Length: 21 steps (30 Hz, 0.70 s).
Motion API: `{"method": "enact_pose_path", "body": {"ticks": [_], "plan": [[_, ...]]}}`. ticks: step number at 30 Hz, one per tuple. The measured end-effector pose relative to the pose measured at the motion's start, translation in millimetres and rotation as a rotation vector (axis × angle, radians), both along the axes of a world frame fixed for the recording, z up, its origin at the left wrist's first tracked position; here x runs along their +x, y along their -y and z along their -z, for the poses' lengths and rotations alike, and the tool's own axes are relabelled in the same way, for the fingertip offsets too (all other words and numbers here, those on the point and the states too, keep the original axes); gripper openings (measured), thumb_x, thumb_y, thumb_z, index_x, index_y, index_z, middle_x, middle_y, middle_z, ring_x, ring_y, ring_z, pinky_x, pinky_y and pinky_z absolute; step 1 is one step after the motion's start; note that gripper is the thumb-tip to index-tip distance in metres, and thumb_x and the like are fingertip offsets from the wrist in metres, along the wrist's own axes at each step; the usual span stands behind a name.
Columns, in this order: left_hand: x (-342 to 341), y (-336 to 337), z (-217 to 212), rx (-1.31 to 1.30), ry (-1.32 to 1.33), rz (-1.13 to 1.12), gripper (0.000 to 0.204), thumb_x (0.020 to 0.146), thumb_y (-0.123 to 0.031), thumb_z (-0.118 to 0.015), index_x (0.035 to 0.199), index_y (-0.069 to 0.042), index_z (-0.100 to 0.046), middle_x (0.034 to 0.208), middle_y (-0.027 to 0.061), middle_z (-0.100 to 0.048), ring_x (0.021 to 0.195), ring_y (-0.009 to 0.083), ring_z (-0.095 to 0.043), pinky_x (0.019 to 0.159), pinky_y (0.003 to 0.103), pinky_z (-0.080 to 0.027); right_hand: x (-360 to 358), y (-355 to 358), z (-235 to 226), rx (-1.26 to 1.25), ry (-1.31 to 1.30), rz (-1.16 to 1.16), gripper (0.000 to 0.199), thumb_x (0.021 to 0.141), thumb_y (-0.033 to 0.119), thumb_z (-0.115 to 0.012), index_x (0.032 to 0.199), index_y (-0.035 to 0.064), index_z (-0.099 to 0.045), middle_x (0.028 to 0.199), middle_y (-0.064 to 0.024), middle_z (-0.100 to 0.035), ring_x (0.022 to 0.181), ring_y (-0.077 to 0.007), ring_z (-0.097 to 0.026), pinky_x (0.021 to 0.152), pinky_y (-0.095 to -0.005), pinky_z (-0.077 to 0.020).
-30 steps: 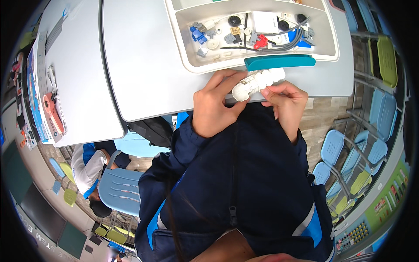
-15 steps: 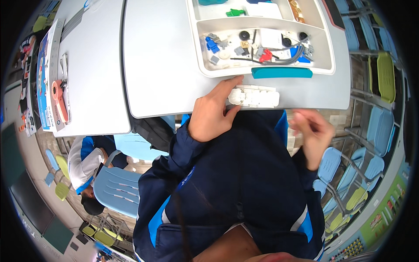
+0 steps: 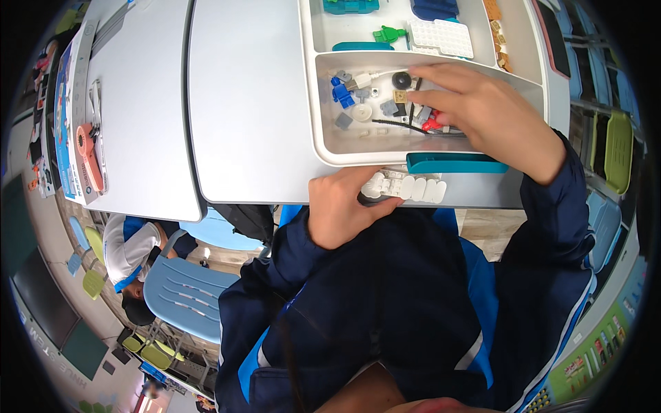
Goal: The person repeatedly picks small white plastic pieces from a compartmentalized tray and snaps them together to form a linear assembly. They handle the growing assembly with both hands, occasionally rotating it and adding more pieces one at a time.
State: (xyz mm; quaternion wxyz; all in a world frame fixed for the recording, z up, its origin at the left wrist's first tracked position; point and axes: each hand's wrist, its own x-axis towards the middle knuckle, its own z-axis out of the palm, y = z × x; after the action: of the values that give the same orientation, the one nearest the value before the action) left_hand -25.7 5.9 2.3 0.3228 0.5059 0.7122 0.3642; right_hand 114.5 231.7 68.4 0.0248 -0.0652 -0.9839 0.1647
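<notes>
My left hand (image 3: 344, 210) is closed on the left end of a white toy-brick assembly (image 3: 416, 189), at the table's near edge just below the storage tray (image 3: 318, 131). My right hand (image 3: 492, 113) reaches over the tray's near compartment with fingers stretched and apart; nothing shows in them. Under and beside its fingertips lie a small black wheel (image 3: 401, 80), a tan piece (image 3: 400, 97) and a red piece (image 3: 432, 124). Further left are a blue brick-built figure (image 3: 342, 93) and a round white piece (image 3: 361, 112). The palm hides the compartment's right side.
A teal handle (image 3: 454, 163) juts from the tray's front. Its far compartment holds a green figure (image 3: 390, 34) and a white studded plate (image 3: 441, 38). At the far left lie a pink device (image 3: 89, 158) and a box. Blue chairs (image 3: 186, 292) and a seated person (image 3: 131, 258) are lower left.
My right hand has moved from beside the table's edge up and over the tray. The tray and table appear lower in view. My left hand keeps hold of the white assembly.
</notes>
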Motion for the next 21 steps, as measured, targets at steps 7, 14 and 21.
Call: {"method": "enact_pose_path", "body": {"ticks": [7, 14, 21], "plan": [[1, 4, 10, 0.020, 0.015, -0.003, 0.044, 0.069, -0.028, -0.092, 0.104, -0.008, -0.076, 0.082, 0.0087, -0.074, 0.064, 0.0262, -0.069, 0.057, 0.034, -0.052, 40, -17, -4, 0.098, 0.173, 0.127, 0.035, 0.074, -0.007, -0.072, 0.108, 0.0010, -0.072, 0.124, -0.0154, -0.069, 0.114, -0.0352, -0.066, 0.096, -0.0407, -0.0543], [-6, 1, 15, 0.135, 0.038, 0.045, 0.049, 0.068, -0.023, -0.093, 0.111, -0.007, -0.075, 0.085, 0.0078, -0.074, 0.059, 0.0228, -0.065, 0.057, 0.033, -0.053, 73, -25, -13, 0.047, 0.203, 0.302, 0.030, 0.076, -0.006, -0.071, 0.105, 0.0013, -0.072, 0.122, -0.0126, -0.070, 0.105, -0.0353, -0.069, 0.089, -0.0396, -0.0578], [-7, 3, 18, 0.169, 0.020, 0.066, 0.053, 0.069, -0.024, -0.094, 0.114, -0.006, -0.074, 0.089, 0.0089, -0.074, 0.064, 0.0242, -0.067, 0.059, 0.033, -0.054, 76, -35, -32, 0.135, 0.158, 0.296, 0.040, 0.075, -0.016, -0.058, 0.107, 0.0018, -0.072, 0.121, -0.0123, -0.072, 0.105, -0.0345, -0.070, 0.088, -0.0383, -0.0582]]}}
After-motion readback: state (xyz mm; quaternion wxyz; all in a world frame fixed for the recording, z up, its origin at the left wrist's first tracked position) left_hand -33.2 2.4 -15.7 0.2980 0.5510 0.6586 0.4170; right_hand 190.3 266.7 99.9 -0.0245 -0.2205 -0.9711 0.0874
